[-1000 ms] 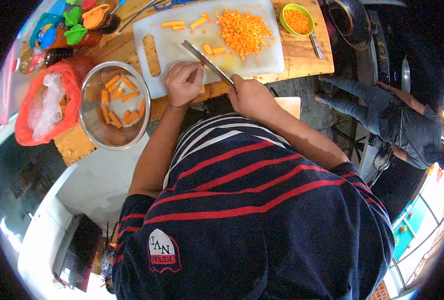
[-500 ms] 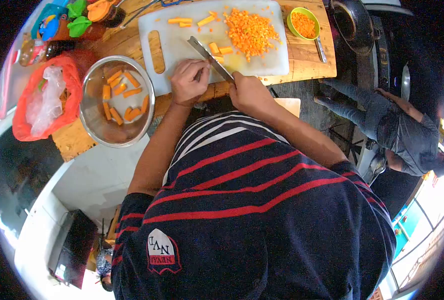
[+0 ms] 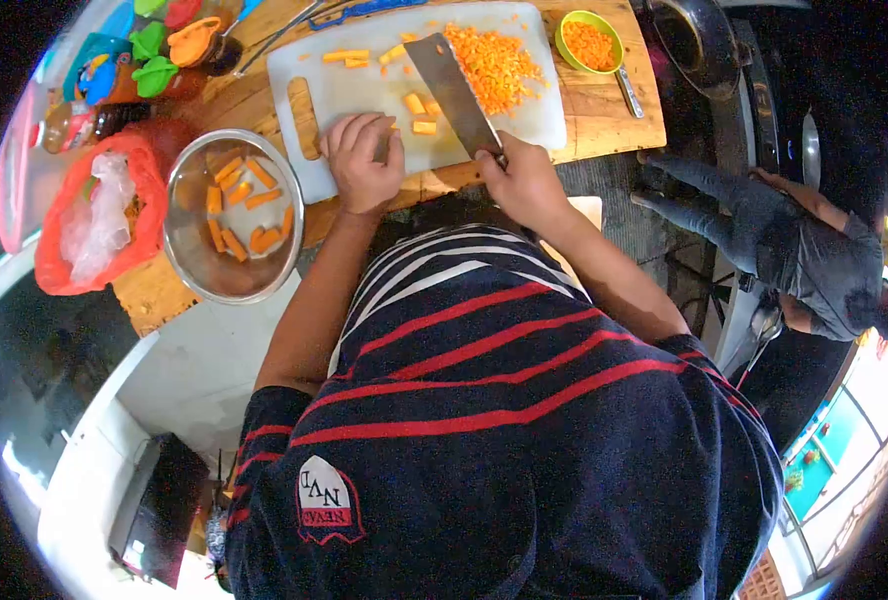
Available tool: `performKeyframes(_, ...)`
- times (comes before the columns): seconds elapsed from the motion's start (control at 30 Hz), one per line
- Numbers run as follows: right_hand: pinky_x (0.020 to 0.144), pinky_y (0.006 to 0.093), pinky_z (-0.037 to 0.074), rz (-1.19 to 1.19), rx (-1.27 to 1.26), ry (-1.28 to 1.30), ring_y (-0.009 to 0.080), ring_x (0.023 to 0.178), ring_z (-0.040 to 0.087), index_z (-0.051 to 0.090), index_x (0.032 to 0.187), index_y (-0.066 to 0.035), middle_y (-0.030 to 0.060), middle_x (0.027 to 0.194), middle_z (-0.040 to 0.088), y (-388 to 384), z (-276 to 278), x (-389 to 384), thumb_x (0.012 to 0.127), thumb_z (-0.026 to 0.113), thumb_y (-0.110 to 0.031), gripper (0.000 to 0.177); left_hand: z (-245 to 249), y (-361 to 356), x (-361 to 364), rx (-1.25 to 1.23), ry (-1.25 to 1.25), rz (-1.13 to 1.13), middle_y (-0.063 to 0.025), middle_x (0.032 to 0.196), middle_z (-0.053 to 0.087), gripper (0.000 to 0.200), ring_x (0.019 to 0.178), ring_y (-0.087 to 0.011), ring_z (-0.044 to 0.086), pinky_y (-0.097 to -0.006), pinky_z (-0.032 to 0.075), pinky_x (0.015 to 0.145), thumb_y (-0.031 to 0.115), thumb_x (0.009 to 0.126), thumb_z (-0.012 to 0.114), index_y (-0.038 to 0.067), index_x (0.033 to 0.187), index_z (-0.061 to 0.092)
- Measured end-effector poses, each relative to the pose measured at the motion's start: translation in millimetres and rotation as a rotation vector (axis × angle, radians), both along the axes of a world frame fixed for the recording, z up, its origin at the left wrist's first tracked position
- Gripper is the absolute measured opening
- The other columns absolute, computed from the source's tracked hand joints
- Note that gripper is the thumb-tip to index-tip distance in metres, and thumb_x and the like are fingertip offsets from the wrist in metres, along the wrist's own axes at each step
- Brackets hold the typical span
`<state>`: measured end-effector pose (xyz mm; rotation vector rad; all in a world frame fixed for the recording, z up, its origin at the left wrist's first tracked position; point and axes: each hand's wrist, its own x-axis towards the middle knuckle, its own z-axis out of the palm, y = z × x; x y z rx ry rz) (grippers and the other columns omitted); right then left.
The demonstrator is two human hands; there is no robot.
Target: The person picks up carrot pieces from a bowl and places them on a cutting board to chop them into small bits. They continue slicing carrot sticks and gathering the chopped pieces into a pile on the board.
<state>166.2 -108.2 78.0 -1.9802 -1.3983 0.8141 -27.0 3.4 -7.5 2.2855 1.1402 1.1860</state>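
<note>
My right hand grips the handle of a broad cleaver, its blade flat-on to view over the white cutting board. Beyond the blade lies a heap of diced carrot. My left hand rests at the board's near edge, fingers curled over a small orange bit that barely shows at the fingertips. Between hand and blade sit short carrot pieces. Longer carrot sticks lie near the far edge.
On the left, a steel bowl holds carrot sticks, beside a red plastic bag and bottles. A green bowl of diced carrot and a small knife are at right. Another person stands far right.
The cleaver has moved right towards the diced heap, and its blade has turned to show its broad side. My left hand has shifted slightly left, its fingers more spread over the board.
</note>
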Motion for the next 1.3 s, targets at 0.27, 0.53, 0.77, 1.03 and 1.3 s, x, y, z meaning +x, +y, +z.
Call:
performKeyframes(0.27, 0.071, 0.0520, 0.052, -0.076, -0.089, 0.049, 0.0487, 0.078, 0.065, 0.065, 0.099, 0.004, 0.0286, 0.078, 0.066, -30.4, -3.0, 15.3, 0.091, 0.062, -0.016, 0.021, 20.2, 4.0, 15.5, 0.021, 0.220, -0.198, -0.0040, 0.102, 0.068, 0.022, 0.109, -0.0282, 0.058, -0.0462, 0.038, 0.100, 0.019, 0.075, 0.079, 0.012, 0.095, 0.075)
performKeyframes(0.53, 0.072, 0.0524, 0.052, -0.078, -0.179, 0.079, 0.0476, 0.080, 0.065, 0.065, 0.103, 0.002, 0.0282, 0.079, 0.066, -40.3, 5.3, 10.7, 0.091, 0.062, -0.018, 0.023, 13.4, -1.2, 11.5, -0.019, 0.262, -0.205, -0.0010, 0.100, 0.068, 0.020, 0.107, -0.0256, 0.057, -0.0441, 0.038, 0.096, 0.025, 0.077, 0.080, 0.015, 0.094, 0.075)
performKeyframes(0.77, 0.073, 0.0531, 0.052, -0.064, -0.200, 0.077, 0.0476, 0.082, 0.066, 0.065, 0.106, 0.001, 0.0287, 0.081, 0.066, -43.0, 1.4, 13.3, 0.092, 0.062, -0.020, 0.025, 26.9, -6.1, 16.0, -0.159, 0.340, -0.166, -0.0014, 0.094, 0.072, 0.021, 0.101, -0.0240, 0.061, -0.0430, 0.038, 0.097, 0.021, 0.075, 0.081, 0.016, 0.095, 0.076)
performKeyframes(1.03, 0.076, 0.0528, 0.052, -0.069, -0.240, 0.081, 0.0478, 0.086, 0.065, 0.065, 0.109, 0.001, 0.0299, 0.084, 0.067, -45.1, 6.6, 10.4, 0.092, 0.062, -0.020, 0.027, 23.7, -4.7, 10.8, -0.102, 0.326, -0.177, -0.0020, 0.093, 0.073, 0.025, 0.099, -0.0245, 0.062, -0.0429, 0.039, 0.095, 0.017, 0.075, 0.081, 0.015, 0.099, 0.075)
performKeyframes(1.3, 0.074, 0.0539, 0.052, -0.057, -0.238, 0.073, 0.0477, 0.082, 0.065, 0.065, 0.106, 0.002, 0.0289, 0.082, 0.066, -46.5, 0.0, 9.6, 0.092, 0.061, -0.020, 0.026, 24.1, -3.9, 11.3, -0.039, 0.232, -0.165, -0.0019, 0.094, 0.071, 0.029, 0.098, -0.0233, 0.060, -0.0423, 0.039, 0.095, 0.006, 0.072, 0.077, 0.015, 0.099, 0.075)
